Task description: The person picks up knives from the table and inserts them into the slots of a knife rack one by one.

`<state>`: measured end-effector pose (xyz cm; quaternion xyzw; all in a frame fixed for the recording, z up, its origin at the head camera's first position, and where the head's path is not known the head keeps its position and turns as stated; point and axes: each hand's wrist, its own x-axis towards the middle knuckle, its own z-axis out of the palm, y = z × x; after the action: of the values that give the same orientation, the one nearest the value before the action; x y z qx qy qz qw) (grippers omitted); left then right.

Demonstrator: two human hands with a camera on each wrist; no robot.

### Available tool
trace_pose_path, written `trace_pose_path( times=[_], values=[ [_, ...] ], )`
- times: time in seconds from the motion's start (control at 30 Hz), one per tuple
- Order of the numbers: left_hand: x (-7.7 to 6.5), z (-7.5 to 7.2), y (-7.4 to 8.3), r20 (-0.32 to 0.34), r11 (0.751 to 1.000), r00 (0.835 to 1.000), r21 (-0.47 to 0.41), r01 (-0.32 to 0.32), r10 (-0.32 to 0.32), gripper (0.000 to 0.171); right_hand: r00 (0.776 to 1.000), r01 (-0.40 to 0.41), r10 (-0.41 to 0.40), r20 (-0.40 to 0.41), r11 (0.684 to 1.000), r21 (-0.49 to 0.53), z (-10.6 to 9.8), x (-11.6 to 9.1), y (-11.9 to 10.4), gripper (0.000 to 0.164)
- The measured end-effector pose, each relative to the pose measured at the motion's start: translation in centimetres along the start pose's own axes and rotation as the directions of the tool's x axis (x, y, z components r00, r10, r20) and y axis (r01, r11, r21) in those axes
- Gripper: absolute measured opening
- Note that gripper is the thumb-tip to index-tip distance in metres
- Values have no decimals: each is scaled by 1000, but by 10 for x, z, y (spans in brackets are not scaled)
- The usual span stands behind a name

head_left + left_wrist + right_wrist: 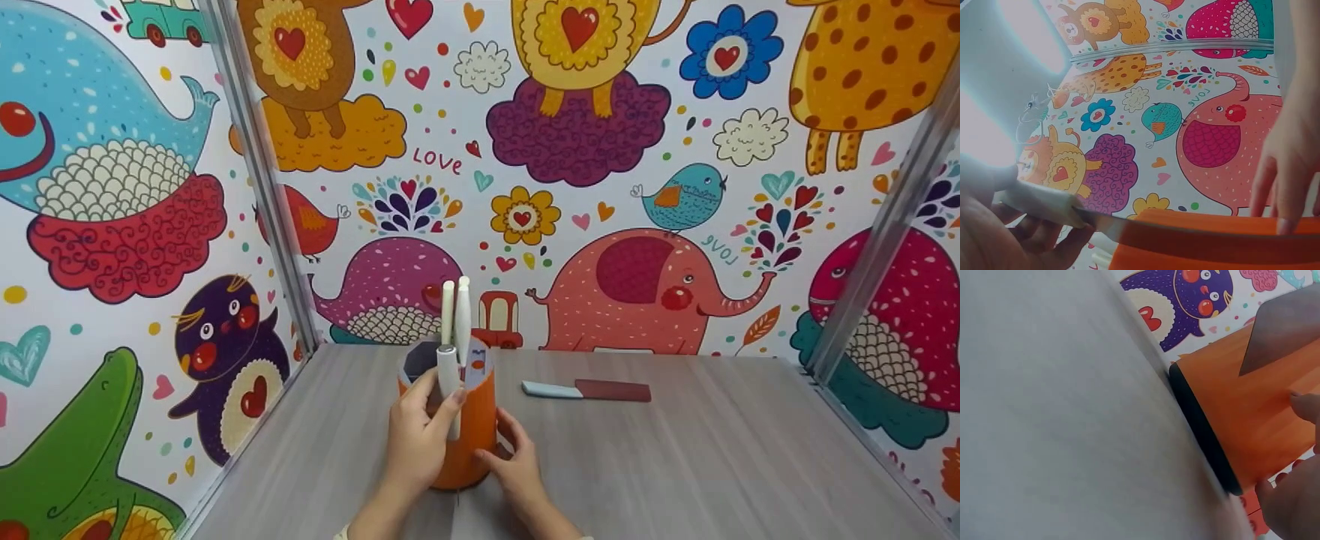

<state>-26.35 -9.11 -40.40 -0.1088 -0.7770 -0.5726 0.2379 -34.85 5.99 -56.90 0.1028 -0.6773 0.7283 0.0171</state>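
My left hand (417, 435) grips a knife by its white handle (448, 369), blade pointing down, in front of an orange cylindrical knife holder (480, 439). The broad metal blade (1286, 326) shows against the holder's side in the right wrist view. My right hand (519, 461) holds the holder low on its right side, with the thumb on the front and the fingers round the side. Out of the holder's open top rise slim white handles (463, 322). What these handles belong to is hidden inside.
Another knife (611, 391) lies flat on the grey wood-grain table (697, 465), right of the holder, its pale handle to the left. Panels with cartoon animals (637, 300) stand behind and at both sides, joined by metal corner posts (262, 172).
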Motion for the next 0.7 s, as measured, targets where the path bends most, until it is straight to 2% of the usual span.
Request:
trace_pose_path(
  times=[0.17,0.33,0.5,0.7],
  values=[
    [-2,-1,8,23,999,999,21,25,-25,40,997,-37,39,72,999,-19,-4,3,4,90],
    [2,-1,16,33,1000,999,-10,-2,2,43,993,-50,53,106,998,-35,-10,5,8,91],
    [5,-2,28,-9,997,999,-63,-43,43,39,994,-49,52,94,998,-25,-12,7,11,90],
    [6,-6,42,-63,989,997,-139,-58,50,35,993,-38,38,113,999,-9,-11,8,15,88]
  ],
)
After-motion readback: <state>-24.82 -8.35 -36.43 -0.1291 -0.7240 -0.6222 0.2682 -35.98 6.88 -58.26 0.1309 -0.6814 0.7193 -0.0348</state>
